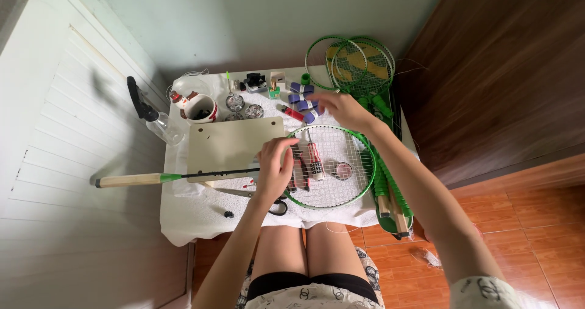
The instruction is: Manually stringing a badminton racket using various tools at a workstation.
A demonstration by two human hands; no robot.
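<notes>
Two hands work apart: the left hand [275, 166] presses down, fingers curled, on the throat of the green racket [329, 166], whose long axis runs left to right across the desk [195, 214]. The right hand [344, 109] pinches among purple grip rolls [303, 100] farther off.

Green glossy-framed badminton racket [329, 166] with white woven strings and a pale matt wooden handle lies on a white nubby terry-cloth table cover [195, 214]. Beige matt board [234, 144] looks like smooth plastic. Clear shiny plastic spray bottle [163, 125], glossy ceramic mug [200, 108].
</notes>
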